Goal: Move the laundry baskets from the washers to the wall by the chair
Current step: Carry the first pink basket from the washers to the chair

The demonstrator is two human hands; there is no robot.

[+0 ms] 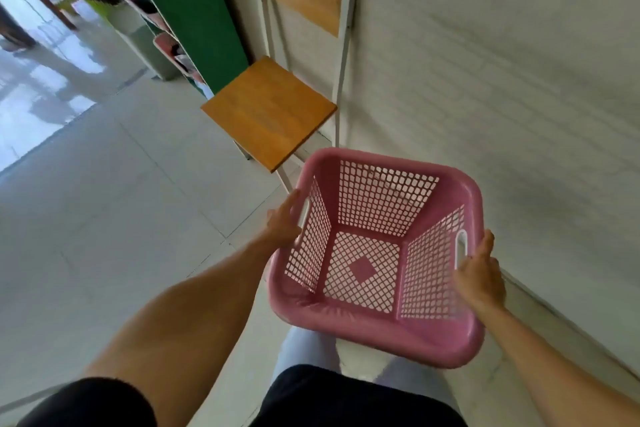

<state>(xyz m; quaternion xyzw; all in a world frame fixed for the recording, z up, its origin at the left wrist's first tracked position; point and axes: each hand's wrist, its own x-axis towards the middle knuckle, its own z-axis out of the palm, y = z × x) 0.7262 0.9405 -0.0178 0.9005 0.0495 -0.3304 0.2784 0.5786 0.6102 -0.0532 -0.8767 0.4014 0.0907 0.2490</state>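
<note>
An empty pink laundry basket with perforated walls hangs above the floor in front of me, tilted a little. My left hand grips its left rim at the white handle slot. My right hand grips the right rim at the other handle slot. The basket is close to the white wall, just in front of a wooden chair with a white metal frame that stands against that wall.
Pale tiled floor spreads out to the left. A green panel and a rack with pink items stand beyond the chair. My legs show below the basket.
</note>
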